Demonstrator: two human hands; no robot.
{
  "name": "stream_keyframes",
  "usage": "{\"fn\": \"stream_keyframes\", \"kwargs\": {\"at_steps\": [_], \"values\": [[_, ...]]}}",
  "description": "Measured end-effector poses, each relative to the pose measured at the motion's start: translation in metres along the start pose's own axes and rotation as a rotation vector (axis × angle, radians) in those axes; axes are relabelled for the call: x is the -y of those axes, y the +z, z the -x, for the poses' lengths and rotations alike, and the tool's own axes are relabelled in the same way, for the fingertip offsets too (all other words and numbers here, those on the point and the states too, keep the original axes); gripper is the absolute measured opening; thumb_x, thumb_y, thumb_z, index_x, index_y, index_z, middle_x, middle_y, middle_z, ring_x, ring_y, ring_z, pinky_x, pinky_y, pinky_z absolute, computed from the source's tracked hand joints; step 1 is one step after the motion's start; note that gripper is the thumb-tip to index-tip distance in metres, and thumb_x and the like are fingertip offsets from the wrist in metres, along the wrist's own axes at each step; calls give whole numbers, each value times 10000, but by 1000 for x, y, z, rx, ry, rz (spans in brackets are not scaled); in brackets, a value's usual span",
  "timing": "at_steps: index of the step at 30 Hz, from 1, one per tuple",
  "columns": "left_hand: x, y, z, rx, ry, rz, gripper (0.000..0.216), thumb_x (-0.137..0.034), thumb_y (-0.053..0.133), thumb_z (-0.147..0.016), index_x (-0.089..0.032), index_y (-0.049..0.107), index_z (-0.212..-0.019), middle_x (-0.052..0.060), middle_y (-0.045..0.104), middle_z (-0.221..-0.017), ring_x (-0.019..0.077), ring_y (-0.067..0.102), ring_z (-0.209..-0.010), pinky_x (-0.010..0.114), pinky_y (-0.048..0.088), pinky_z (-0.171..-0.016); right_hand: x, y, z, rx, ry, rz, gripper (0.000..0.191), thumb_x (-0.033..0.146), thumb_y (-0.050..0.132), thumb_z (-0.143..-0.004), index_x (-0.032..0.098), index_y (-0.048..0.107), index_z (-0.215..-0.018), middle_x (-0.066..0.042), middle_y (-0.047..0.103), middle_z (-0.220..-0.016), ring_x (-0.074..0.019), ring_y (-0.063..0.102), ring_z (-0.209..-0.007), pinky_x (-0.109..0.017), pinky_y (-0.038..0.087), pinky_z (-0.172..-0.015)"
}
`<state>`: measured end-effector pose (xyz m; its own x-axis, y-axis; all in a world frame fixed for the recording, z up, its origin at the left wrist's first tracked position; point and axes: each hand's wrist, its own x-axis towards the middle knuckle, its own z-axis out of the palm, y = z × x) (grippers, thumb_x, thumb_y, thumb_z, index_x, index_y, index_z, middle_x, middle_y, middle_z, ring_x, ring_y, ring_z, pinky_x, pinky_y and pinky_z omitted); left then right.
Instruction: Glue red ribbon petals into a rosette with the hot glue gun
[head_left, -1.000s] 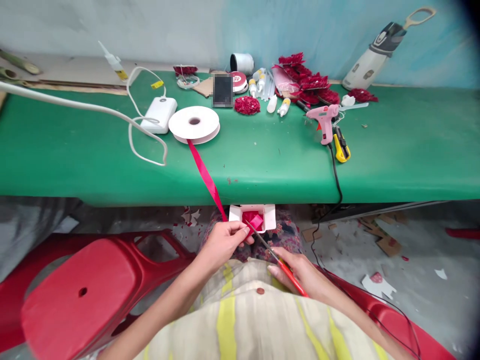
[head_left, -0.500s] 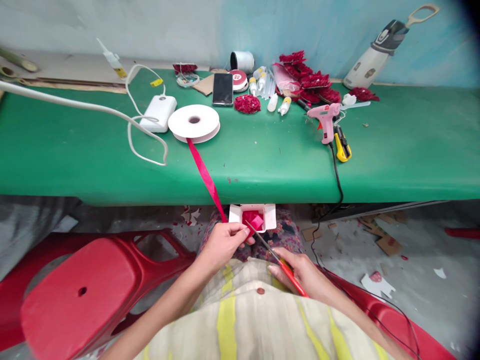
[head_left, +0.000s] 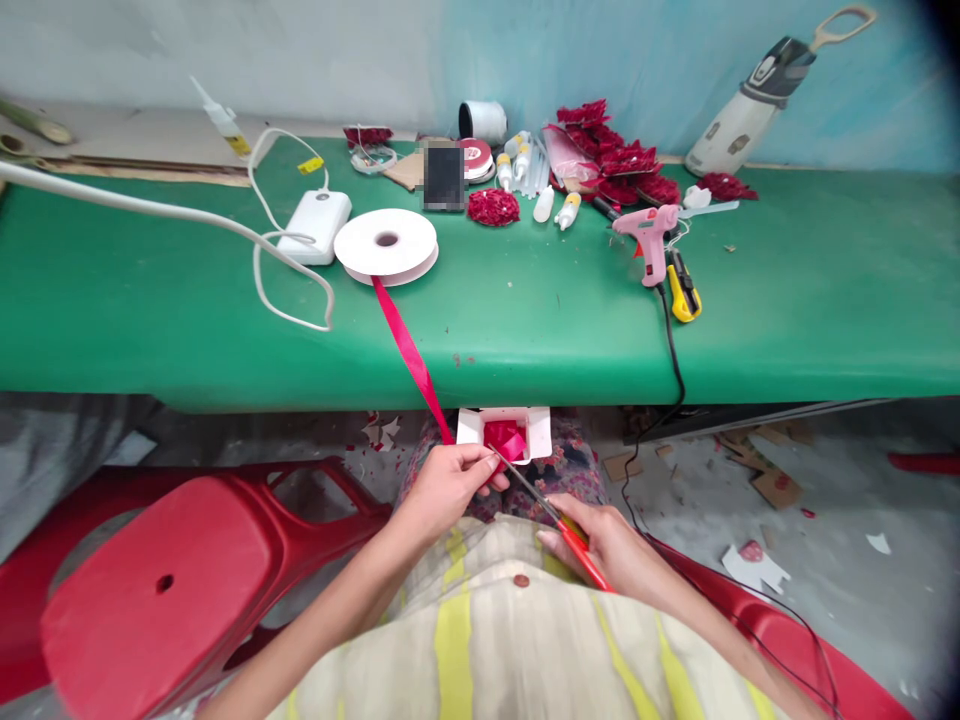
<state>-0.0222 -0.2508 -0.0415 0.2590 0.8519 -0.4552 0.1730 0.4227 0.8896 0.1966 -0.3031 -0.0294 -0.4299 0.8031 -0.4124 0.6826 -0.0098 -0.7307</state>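
Note:
My left hand [head_left: 457, 482] pinches the free end of a red ribbon [head_left: 409, 352] above my lap. The ribbon runs down from a white spool [head_left: 386, 245] lying flat on the table. In my right hand [head_left: 596, 535] is a pair of scissors [head_left: 577, 545] with red and yellow handles; their blades point up-left and meet the ribbon beside my left fingertips. Whether the blades are parted is too small to tell. Just beyond the blades, a small white box [head_left: 540, 435] on my lap holds red ribbon pieces [head_left: 506, 440].
On the green table [head_left: 525, 340] lie a pink glue gun [head_left: 651, 240], a yellow cutter [head_left: 684, 288], a white power bank [head_left: 315, 228] with a cable, small bottles and dark red decorations [head_left: 622, 165]. A red stool [head_left: 161, 590] stands at left. Scraps litter the floor.
Both hands, the ribbon and the scissors stay almost where they were. The pink-red ribbon pieces in the box look slightly shifted.

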Motion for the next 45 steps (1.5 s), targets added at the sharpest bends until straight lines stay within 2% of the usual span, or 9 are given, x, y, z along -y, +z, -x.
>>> {"fn": "stream_keyframes", "kwargs": {"at_steps": [7,13,22,31,37,45], "values": [[0,0,0,-10,5,33,300,-406,621,-793,-141,696,-675,75,715,-703,135,553,-581,246,429,-592,-3,1,-1,-47,-59,-85,276,373,497,-915,190,607,-1090,-57,677,-857,-205,634,-789,-277,474,-721],[1,0,-1,3,-2,52,292,-390,618,-799,-134,688,-677,79,714,-709,130,554,-580,243,428,-597,-3,2,-2,-42,-63,-70,226,330,499,-915,173,608,-1035,-77,684,-936,-208,645,-828,-278,471,-744],[3,0,-3,13,-24,63,273,-362,612,-793,-129,669,-663,81,708,-696,128,552,-570,245,426,-594,-1,0,-1,-31,-15,14,250,355,486,-917,190,608,-1061,-28,667,-784,-174,616,-678,-240,434,-627],[2,1,-4,22,-42,54,277,-370,604,-782,-127,665,-663,82,708,-711,127,547,-584,239,418,-596,-2,-1,0,-17,23,61,267,391,463,-918,187,624,-979,-4,610,-666,-151,545,-571,-222,373,-555],[2,1,-5,24,-54,21,279,-373,596,-781,-131,666,-660,76,705,-697,126,546,-574,244,421,-598,-3,-1,2,-21,49,80,248,387,461,-921,213,631,-963,16,564,-616,-144,526,-552,-221,335,-545],[3,-2,-10,19,-103,-63,288,-379,597,-775,-129,670,-653,70,696,-661,120,537,-555,237,414,-577,-11,6,-3,-43,68,101,228,380,465,-914,231,630,-969,-1,623,-657,-164,597,-613,-221,329,-550]]}}
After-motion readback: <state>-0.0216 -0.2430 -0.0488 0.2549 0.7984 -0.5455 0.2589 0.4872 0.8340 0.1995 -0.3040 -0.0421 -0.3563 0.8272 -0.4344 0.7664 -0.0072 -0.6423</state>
